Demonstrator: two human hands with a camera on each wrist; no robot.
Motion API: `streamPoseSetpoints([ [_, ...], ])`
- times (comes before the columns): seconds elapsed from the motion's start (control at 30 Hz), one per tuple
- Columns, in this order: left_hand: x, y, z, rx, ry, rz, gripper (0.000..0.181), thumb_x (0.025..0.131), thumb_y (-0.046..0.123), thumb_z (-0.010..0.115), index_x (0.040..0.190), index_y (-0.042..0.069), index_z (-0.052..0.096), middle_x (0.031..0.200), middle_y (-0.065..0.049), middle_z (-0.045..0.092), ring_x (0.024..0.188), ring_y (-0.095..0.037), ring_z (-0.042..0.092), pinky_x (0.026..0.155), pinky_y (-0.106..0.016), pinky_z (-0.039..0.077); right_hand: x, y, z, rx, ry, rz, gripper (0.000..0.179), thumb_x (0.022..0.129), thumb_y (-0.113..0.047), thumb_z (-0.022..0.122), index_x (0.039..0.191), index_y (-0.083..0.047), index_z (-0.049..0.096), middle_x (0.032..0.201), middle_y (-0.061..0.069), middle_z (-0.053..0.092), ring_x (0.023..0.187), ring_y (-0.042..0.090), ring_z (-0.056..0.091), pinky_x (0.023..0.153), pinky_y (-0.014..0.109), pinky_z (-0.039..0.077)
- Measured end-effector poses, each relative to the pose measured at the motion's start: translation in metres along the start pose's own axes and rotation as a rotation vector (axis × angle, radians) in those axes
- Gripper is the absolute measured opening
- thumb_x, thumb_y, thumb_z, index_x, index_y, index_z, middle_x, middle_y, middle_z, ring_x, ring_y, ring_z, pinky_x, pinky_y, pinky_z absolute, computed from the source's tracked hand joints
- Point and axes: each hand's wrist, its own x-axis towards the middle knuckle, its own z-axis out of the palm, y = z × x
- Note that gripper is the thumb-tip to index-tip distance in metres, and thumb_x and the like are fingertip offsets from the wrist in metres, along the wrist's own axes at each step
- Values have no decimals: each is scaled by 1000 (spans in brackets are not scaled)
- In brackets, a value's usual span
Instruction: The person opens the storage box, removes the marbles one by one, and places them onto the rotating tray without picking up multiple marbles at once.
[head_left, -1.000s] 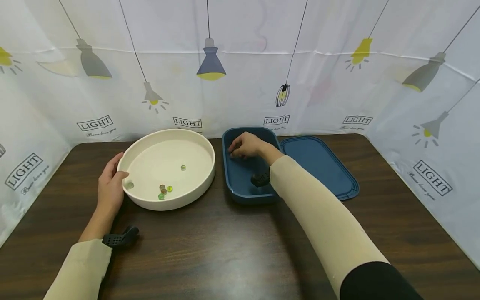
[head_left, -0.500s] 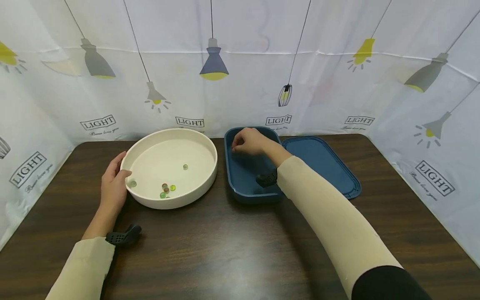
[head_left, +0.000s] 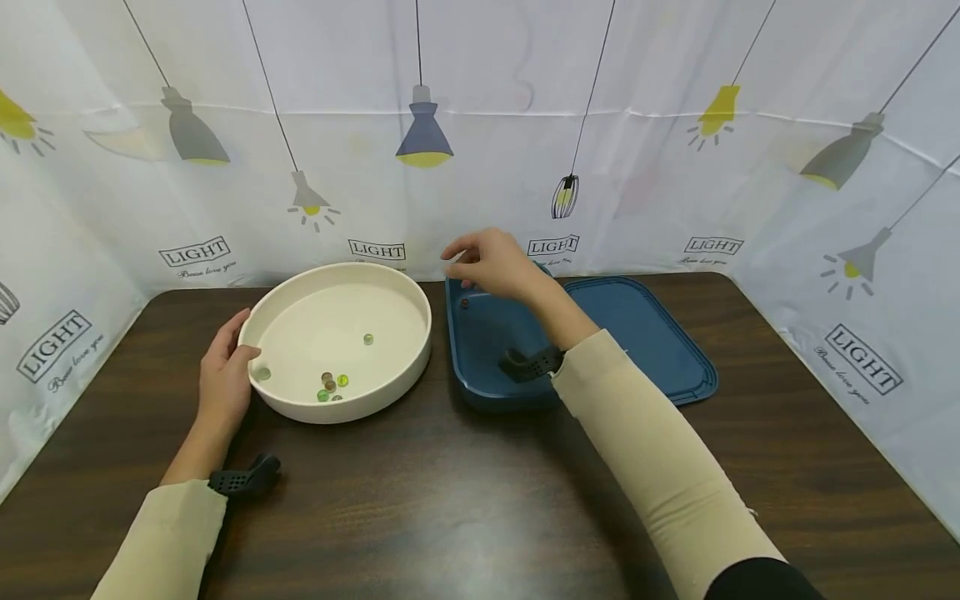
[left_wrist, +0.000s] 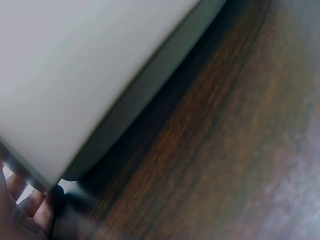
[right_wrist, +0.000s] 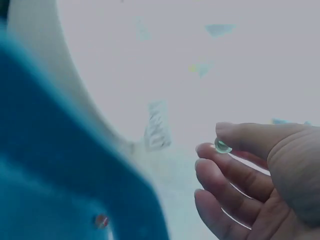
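Note:
My left hand [head_left: 225, 375] grips the left side of a round cream tray [head_left: 315, 325], thumb over the rim. Inside the tray lie several glass marbles, among them a yellow-green one [head_left: 342, 380] and a green one [head_left: 323, 396]. Above the far end of a deep blue box [head_left: 491, 354] is my right hand [head_left: 498, 267]. Between its thumb and forefinger it pinches a clear greenish marble [right_wrist: 222, 145], seen in the right wrist view. One reddish-brown marble [head_left: 465, 303] sits on the box floor near the left wall.
A flat blue lid [head_left: 645, 333] lies on the dark wooden table [head_left: 420, 500], right of the box. Behind the table hangs a white curtain [head_left: 487, 67] printed with lamps. The tray stands just left of the box.
My right hand has risen out of the blue box to above its far rim, pinching a marble. The reddish-brown marble in the box now shows. My left hand keeps its grip on the tray.

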Motion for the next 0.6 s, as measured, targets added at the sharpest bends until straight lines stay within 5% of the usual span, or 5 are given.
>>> streamPoseSetpoints([
  [0.27,-1,1,-4,-11,10,0,60,100,11,36,159,19,33,165,-4,36,145,-18,41,103,-8,38,-4,-42,10,146,8,-94,22,97,-23,67,114,-12,75,105,9,76,85,23,69,73,30,56],
  [0.43,0,0,-4,-21,22,-13,60,100,9,37,159,19,34,164,-3,37,145,-20,41,106,-13,38,-13,-54,27,356,65,-167,22,95,-19,69,113,-6,75,102,14,75,83,26,68,71,31,57],
  [0.6,2,-3,-2,-40,11,-14,61,99,8,37,159,20,34,164,-2,37,146,-21,40,113,-24,37,-20,-47,45,454,86,-136,22,94,-18,70,111,-5,75,96,9,75,80,21,67,68,28,55],
])
